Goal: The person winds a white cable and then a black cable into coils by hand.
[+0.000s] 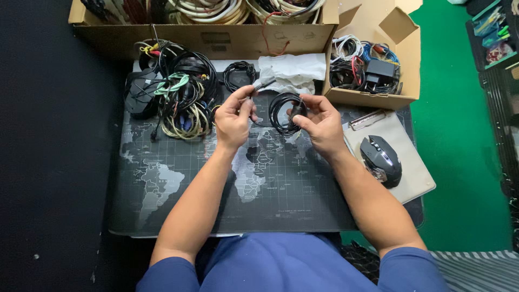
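Here my right hand (323,121) clenched the coiled black cable (282,112) above the world-map desk mat (178,184) so its loops stayed gathered, while my left hand (233,116) pinched its grey plug end (263,84) clear.

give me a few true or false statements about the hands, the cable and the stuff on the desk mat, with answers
1. The right hand holds a coiled black cable. True.
2. The left hand rests flat on the desk mat. False: it is raised, pinching the cable's plug end.
3. A black computer mouse lies on a beige pad beside the right forearm. True.
4. The small cardboard box at the upper right is empty. False: it holds wires and a black power adapter.
5. A pile of tangled cables lies on the mat beside the left hand. True.
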